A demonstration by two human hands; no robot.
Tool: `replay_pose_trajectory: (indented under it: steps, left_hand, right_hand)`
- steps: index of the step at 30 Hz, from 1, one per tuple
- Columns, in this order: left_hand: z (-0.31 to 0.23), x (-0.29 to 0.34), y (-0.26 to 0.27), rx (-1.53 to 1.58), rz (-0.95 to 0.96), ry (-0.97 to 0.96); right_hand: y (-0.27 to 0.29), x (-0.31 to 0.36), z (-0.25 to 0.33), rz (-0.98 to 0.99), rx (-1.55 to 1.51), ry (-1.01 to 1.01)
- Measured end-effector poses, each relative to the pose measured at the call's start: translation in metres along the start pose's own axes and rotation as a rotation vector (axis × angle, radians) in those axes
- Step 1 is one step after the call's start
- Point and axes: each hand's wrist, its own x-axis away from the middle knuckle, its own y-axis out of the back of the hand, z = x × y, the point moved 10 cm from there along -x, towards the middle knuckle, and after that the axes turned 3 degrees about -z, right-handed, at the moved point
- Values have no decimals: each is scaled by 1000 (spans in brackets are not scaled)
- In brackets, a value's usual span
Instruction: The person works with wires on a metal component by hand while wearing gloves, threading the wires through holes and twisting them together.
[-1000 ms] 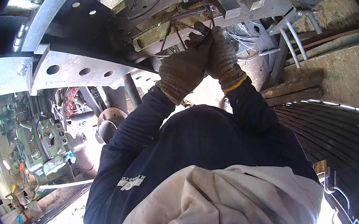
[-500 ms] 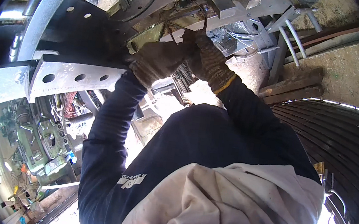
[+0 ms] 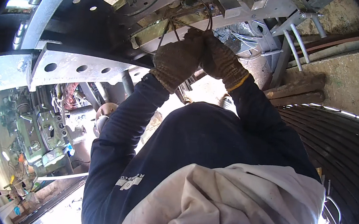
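Note:
Both of my hands wear brown, dirty knit gloves and meet at chest height in front of a steel frame. My left hand (image 3: 177,63) has its fingers curled in against the right one; whatever lies in them is hidden. My right hand (image 3: 224,60), with a yellow cuff edge, is closed around the lower end of a thin dark cable (image 3: 211,17), which loops up from the fingertips. Just beyond the left hand, thin dark rods (image 3: 174,28) cross in front of a yellowish metal bar (image 3: 150,32) on the frame.
A steel plate with round holes (image 3: 62,72) juts in from the left. Metal beams (image 3: 221,1) and grey tubes (image 3: 300,44) stand ahead and to the right. Timber pieces (image 3: 297,88) lie at the right. A green machine (image 3: 37,133) stands at the lower left.
Both hands have shifted slightly right together, the left arm most. The view has moved a little, and the thin rods beyond the left hand show more fully.

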Motion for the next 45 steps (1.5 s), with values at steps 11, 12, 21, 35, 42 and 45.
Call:
replay_pose_trajectory:
  steps: [11, 12, 21, 35, 42, 45]
  left_hand:
    - [5, -5, 5, 21, -59, -72]
    - [4, -7, 11, 25, -104, -113]
    - [4, -8, 16, 70, -163, -318]
    - [-4, -29, 3, -3, -17, -168]
    - [15, -20, -1, 140, -43, -227]
    - [1, -24, -2, 52, -77, -191]
  right_hand:
    - [-29, 20, 25, -28, 1910, 819]
    - [-21, 16, 24, -22, 1796, 771]
    - [-27, 12, 28, -115, 1488, 654]
    - [15, -9, 32, -45, 1210, 444]
    - [-28, 14, 41, -401, 1307, 198]
    - [-9, 12, 47, -248, 1603, 481]
